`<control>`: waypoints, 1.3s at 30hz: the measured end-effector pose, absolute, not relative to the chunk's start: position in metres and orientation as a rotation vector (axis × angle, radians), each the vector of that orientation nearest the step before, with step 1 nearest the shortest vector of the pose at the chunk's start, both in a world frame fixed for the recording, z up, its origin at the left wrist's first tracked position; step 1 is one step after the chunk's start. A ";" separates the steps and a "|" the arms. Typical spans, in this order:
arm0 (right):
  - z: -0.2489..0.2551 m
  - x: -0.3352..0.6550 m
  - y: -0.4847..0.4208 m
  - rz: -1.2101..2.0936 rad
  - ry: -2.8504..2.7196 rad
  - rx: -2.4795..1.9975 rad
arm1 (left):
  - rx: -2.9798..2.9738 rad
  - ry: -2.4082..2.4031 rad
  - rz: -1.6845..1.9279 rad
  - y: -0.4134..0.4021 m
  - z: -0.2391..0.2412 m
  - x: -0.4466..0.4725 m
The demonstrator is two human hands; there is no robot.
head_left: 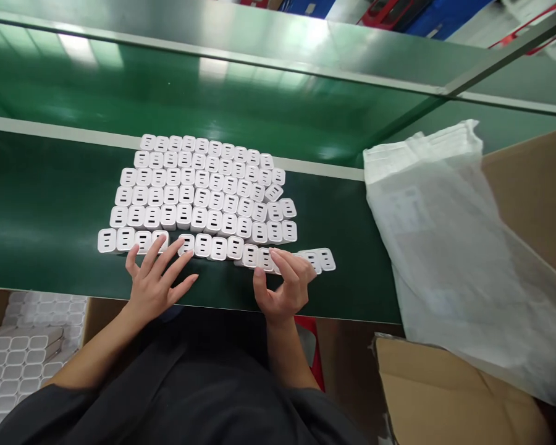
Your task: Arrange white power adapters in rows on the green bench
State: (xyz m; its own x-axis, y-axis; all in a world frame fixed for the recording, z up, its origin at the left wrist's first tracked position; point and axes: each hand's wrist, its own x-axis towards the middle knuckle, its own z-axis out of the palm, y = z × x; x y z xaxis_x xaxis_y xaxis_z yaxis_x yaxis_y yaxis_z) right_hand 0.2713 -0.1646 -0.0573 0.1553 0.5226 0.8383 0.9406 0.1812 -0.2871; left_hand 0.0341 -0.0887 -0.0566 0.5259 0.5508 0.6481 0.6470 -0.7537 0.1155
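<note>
Several rows of small white charger plugs (199, 194) stand packed together on the green belt (46, 210). My left hand (157, 278) lies open with fingers spread, its fingertips touching the plugs of the nearest row at the left. My right hand (285, 284) has its fingers curled and pinched on a white plug (264, 258) in the nearest row. A few more plugs (322, 259) trail to the right of that hand.
A pile of white plastic bags (454, 247) lies over a cardboard box (532, 191) at the right. Another cardboard box (440, 395) sits at the lower right. Trays of white plugs (23, 352) are stacked at the lower left, below the belt's edge.
</note>
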 end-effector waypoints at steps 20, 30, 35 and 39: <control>-0.069 0.303 -0.188 -0.386 -1.511 -1.667 | -2.719 -0.919 -1.016 -0.094 -0.047 0.101; -0.069 0.309 -0.189 -0.285 -1.365 -1.614 | -2.786 -0.898 -1.003 -0.087 -0.049 0.105; -0.067 0.309 -0.193 -0.268 -1.331 -1.578 | -2.777 -0.882 -1.041 -0.087 -0.052 0.105; -0.064 0.326 -0.205 -0.308 -1.234 -1.617 | -2.749 -0.834 -1.094 -0.087 -0.051 0.106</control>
State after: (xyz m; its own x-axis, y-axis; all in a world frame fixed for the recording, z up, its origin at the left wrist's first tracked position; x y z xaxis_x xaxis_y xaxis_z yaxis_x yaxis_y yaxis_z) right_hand 0.3259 -0.2051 -0.0642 0.4395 0.5596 0.7026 0.8241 0.0601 -0.5633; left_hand 0.1061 -0.0870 -0.0514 0.5997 0.4610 0.6541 0.5087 -0.8506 0.1330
